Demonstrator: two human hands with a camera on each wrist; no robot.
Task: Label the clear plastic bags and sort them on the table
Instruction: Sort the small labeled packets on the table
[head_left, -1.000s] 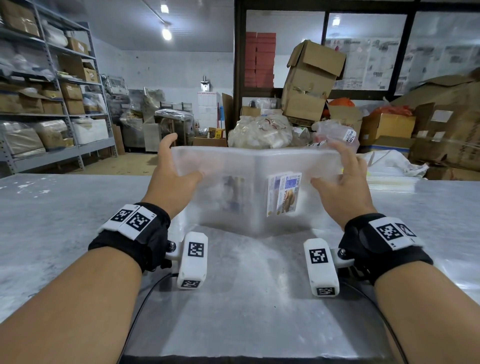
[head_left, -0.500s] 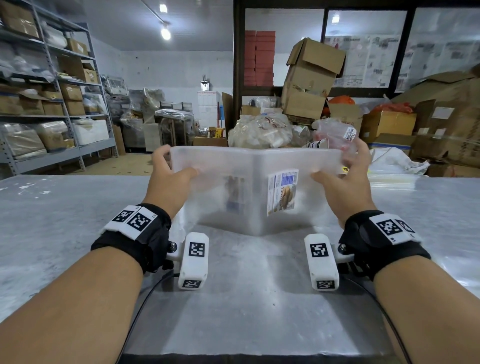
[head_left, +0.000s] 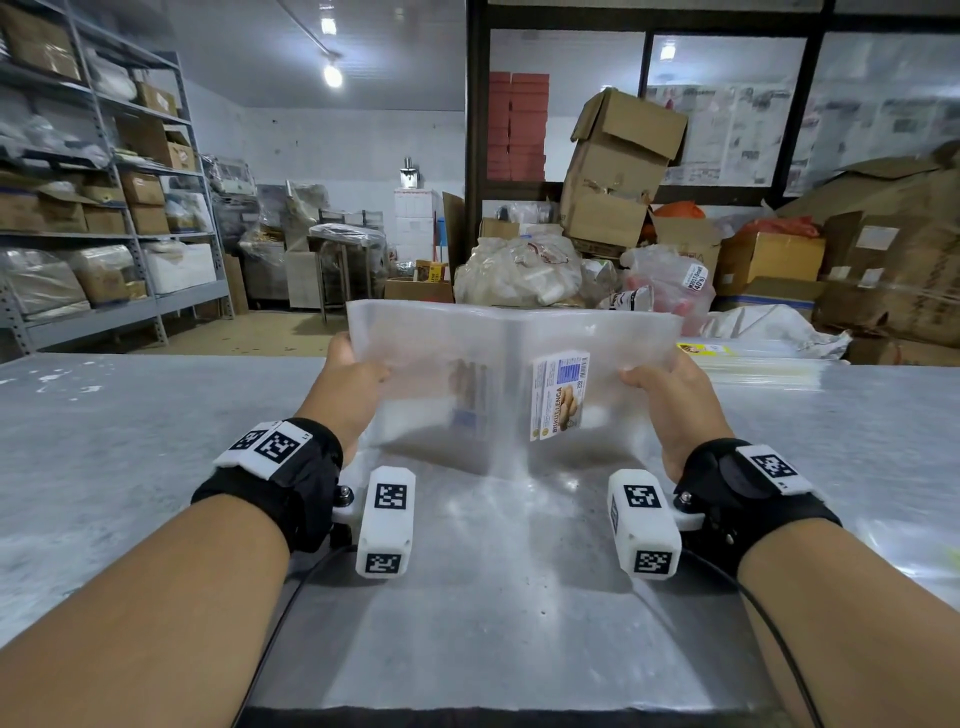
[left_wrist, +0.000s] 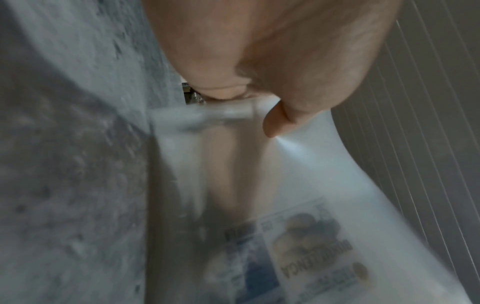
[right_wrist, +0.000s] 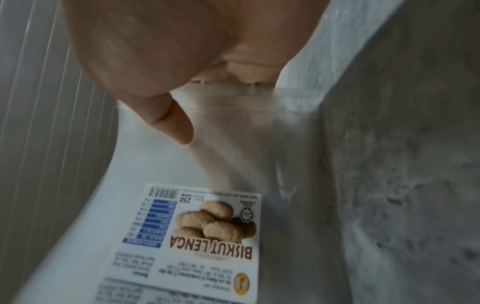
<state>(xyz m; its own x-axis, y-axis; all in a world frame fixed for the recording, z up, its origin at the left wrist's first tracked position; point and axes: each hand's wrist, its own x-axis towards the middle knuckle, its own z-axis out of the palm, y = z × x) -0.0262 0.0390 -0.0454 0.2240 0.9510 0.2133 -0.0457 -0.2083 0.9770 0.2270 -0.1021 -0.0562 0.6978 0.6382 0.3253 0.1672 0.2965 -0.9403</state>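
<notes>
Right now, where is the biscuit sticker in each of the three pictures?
Head: the sticker sits right of centre on the clear bag, beside the right hand.
Left wrist: the sticker shows at the bottom, blurred and seen through the plastic.
Right wrist: the sticker is sharp at bottom centre, upside down.
Shared landmark: the grey table, which shows in all three views.

bags above table | left hand left edge | right hand right edge
</notes>
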